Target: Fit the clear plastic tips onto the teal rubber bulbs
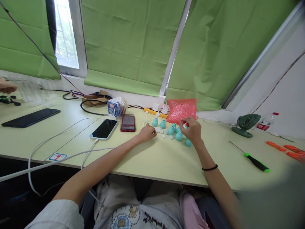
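Several small turquoise bulb-shaped pieces [179, 136] lie in a loose group on the pale table [147, 162]. Among them are small white pieces [163, 136]. My left hand [147, 133] rests at the group's left edge, fingers curled near the white pieces; whether it grips one is hidden. Over the right side of the group is my right hand [192, 128], with thumb and forefinger pinched together close to a turquoise piece. What sits between those fingertips is too small to make out.
Behind the pieces lie a pink bubble-wrap pouch [182, 109] and a yellow power strip [152, 112]. Phones [104, 129], a red device [128, 123] and cables are left; a screwdriver [256, 162] and green fan [247, 122] are right. Another person's hand [7, 86] shows far left.
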The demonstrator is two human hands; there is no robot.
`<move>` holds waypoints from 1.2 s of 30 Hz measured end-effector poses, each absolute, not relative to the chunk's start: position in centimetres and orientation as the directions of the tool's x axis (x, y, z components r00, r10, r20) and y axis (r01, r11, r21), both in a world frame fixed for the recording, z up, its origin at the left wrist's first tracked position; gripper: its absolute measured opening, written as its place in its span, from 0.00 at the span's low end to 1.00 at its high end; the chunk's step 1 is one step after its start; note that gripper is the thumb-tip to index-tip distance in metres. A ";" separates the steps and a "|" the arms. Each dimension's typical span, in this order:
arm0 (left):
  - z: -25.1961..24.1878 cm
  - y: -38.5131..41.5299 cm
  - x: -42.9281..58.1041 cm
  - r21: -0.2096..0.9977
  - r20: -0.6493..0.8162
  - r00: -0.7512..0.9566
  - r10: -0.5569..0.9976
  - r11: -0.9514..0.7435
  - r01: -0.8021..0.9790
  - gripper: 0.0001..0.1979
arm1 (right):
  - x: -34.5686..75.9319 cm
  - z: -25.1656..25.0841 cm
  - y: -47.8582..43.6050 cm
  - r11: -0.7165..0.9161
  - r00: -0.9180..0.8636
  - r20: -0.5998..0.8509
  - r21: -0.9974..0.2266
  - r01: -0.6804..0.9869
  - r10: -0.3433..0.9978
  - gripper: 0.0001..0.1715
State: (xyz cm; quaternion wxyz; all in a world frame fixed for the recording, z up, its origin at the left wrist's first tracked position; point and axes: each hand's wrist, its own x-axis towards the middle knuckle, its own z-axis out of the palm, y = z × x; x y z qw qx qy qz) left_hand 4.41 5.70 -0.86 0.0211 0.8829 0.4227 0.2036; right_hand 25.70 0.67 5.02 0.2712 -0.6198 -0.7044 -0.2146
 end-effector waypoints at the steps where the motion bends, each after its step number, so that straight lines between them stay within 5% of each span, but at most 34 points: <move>1: -0.8 5.7 4.4 0.215 0.340 0.552 0.762 -0.634 0.743 0.11 | 25.2 4.7 0.7 0.202 -0.171 0.598 0.017 0.979 0.783 0.17; 8: -0.5 6.3 3.9 0.281 0.362 0.464 0.809 -0.569 0.773 0.12 | 22.7 1.5 1.3 0.294 -0.315 0.308 0.111 0.949 0.898 0.18; 22: -0.4 6.2 4.1 0.512 0.422 0.458 0.783 -0.622 0.592 0.10 | 22.5 0.6 1.5 0.103 -0.121 0.171 0.109 0.989 0.978 0.09; 29: -0.7 6.7 4.3 0.699 0.444 0.365 0.819 -0.571 0.431 0.08 | 23.0 1.2 1.5 0.168 -0.131 0.253 -0.129 0.977 0.958 0.11; 36: -0.8 7.0 4.3 0.828 0.383 0.408 0.829 -0.504 0.245 0.14 | 22.0 1.8 1.0 0.344 -0.240 0.253 -0.568 0.747 0.937 0.14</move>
